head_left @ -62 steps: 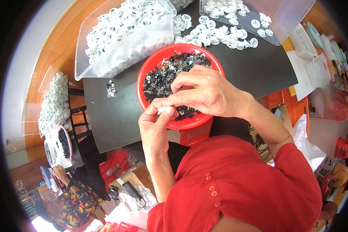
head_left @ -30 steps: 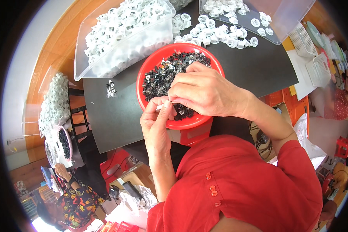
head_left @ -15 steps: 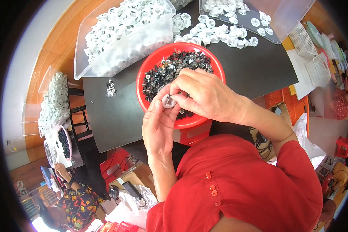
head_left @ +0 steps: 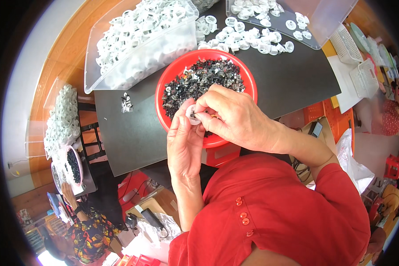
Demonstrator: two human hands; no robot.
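Observation:
Between the fingers of my left hand [head_left: 184, 148] is a round white plastic part [head_left: 191, 116], its flat face turned up. My right hand [head_left: 237, 116] is closed in a pinch at that face, on a small dark piece [head_left: 194, 114] that is partly covered by the fingertips. Both hands are over the near side of a red basin [head_left: 251, 80]. Inside the basin lies a heap of small black and clear plastic pieces [head_left: 208, 73].
A clear bin [head_left: 142, 73] heaped with white parts stands at the back left. Loose white parts [head_left: 252, 40] lie beside a second clear bin [head_left: 292, 42]. A few small pieces [head_left: 127, 103] rest on the dark table [head_left: 124, 142]. Another person's hand [head_left: 68, 193] works at the lower left.
The white part in my left hand has tilted and moved slightly left. My right fingertips have come down onto its face, and the dark piece now shows at them.

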